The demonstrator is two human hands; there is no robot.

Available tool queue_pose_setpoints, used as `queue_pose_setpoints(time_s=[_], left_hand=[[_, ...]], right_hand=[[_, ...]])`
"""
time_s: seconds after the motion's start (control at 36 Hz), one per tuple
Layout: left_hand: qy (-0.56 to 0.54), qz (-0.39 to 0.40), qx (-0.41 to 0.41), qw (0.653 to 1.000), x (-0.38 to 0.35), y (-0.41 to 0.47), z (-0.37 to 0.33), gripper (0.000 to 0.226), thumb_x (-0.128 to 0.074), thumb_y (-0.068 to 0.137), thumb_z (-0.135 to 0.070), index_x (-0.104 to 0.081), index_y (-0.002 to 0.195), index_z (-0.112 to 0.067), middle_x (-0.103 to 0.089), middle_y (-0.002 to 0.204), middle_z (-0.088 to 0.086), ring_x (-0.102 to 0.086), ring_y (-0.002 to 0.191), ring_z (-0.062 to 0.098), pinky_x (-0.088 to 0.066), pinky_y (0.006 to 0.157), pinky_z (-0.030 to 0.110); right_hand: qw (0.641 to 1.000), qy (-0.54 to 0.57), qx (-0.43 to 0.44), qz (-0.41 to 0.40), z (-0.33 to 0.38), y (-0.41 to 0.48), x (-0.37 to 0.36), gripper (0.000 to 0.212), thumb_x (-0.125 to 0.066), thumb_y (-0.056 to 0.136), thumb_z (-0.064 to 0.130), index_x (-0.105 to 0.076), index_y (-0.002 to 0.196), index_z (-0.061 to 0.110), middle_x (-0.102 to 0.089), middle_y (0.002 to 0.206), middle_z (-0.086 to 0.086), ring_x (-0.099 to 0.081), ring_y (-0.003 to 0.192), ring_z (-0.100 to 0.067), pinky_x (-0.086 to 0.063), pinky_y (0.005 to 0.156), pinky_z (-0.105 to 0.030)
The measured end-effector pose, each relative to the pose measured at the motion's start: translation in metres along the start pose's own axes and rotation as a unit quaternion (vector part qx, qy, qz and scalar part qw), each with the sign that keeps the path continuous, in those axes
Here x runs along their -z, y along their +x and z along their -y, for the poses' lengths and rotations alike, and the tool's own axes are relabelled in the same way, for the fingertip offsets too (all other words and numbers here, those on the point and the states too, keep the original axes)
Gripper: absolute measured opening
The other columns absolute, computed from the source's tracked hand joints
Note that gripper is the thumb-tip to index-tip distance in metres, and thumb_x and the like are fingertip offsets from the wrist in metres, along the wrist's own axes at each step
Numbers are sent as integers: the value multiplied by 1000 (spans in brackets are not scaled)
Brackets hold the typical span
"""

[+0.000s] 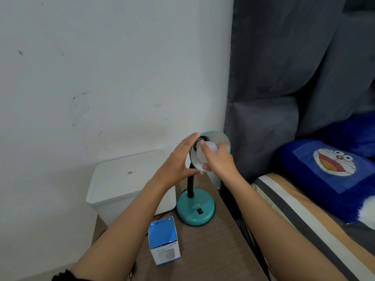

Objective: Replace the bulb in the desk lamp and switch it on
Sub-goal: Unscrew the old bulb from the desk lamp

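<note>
A teal desk lamp stands on the wooden bedside table (213, 250), with a round base (195, 209) carrying a black rocker switch (200, 211) and a black gooseneck. Its teal shade (220, 139) is tilted toward me. A white bulb (207, 152) sits at the socket inside the shade, its metal base partly showing. My right hand (220, 161) is closed around the bulb from the right. My left hand (178, 161) cups the back of the shade, thumb under its rim. A blue and white bulb box (164, 245) stands near the table's front left.
A white lidded plastic bin (125, 183) sits left of the table against the white wall. A grey curtain (284, 78) hangs behind the lamp. To the right is a bed with striped bedding (304, 216) and a blue cartoon pillow (328, 175).
</note>
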State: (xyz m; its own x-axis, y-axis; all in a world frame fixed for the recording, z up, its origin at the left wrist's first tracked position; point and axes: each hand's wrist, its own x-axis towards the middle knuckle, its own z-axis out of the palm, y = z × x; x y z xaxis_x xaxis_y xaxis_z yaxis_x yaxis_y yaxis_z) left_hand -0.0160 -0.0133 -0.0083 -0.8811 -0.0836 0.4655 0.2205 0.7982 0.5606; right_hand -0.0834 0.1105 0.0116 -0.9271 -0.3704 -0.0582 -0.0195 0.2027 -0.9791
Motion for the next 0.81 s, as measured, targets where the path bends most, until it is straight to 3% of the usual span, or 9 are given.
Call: queue_pose_setpoints(time_s=[0.03,0.11,0.17,0.22,0.31,0.36,0.44,0.53,0.81], left_hand=[[-1,-1,0,1000,0,0,0,103,-85,63,-18,-23,145,-20,-32,150,-3,-29,139,10,-32,114,39],[-1,-2,1,1000,0,0,1,104,-86,62,-17,-24,145,-19,-32,150,-1,-30,139,11,-32,113,40],[-3,-3,1,1000,0,0,2,104,-86,62,-17,-24,145,-20,-32,150,-2,-30,139,11,-32,113,40],[-1,-3,3,1000,0,0,1,104,-86,63,-17,-23,145,-21,-31,150,-6,-28,139,9,-31,113,38],[1,0,2,1000,-1,0,1,104,-85,63,-16,-22,146,-21,-30,148,-9,-27,139,8,-31,114,37],[-1,1,4,1000,0,0,1,104,-85,63,-16,-22,146,-22,-30,151,-5,-27,139,8,-31,114,38],[-8,-1,5,1000,-1,0,3,104,-86,63,-16,-23,145,-23,-31,151,-4,-28,139,8,-31,114,39],[-14,1,6,1000,-2,0,3,103,-85,64,-18,-23,145,-25,-31,151,-6,-29,139,8,-32,113,40],[-16,10,10,1000,-1,-1,2,102,-84,66,-22,-21,146,-28,-29,152,-6,-28,139,8,-32,114,40]], right_hand=[[1000,1,3,-2,2,0,0,66,-59,82,49,-41,130,7,-50,126,-11,-62,98,-25,-57,58,-19],[988,-121,95,-19,2,-3,1,62,-69,77,31,-42,131,14,-47,127,-8,-51,108,-21,-47,84,-25],[974,-165,152,-36,-1,-3,2,65,-73,74,25,-41,130,17,-42,132,-9,-43,121,-25,-36,89,-27],[981,-144,130,-26,-3,-3,1,70,-71,76,36,-37,133,14,-40,135,-11,-43,124,-27,-37,92,-29],[990,-118,77,-8,-5,0,0,71,-64,78,49,-40,131,10,-50,129,-14,-58,108,-30,-50,88,-35],[988,-122,91,-14,-6,1,0,67,-66,77,45,-43,130,11,-54,125,-13,-59,105,-29,-51,85,-35],[979,-149,138,-32,-7,-3,2,62,-70,76,31,-45,130,16,-53,125,-12,-51,113,-26,-42,83,-27],[968,-172,179,-34,-11,-6,3,63,-71,75,20,-45,132,20,-48,129,-12,-45,120,-27,-40,97,-33],[866,-387,318,-6,-21,-8,12,66,-61,76,-2,-43,134,23,-37,143,-6,-33,119,-31,-37,100,-38]])
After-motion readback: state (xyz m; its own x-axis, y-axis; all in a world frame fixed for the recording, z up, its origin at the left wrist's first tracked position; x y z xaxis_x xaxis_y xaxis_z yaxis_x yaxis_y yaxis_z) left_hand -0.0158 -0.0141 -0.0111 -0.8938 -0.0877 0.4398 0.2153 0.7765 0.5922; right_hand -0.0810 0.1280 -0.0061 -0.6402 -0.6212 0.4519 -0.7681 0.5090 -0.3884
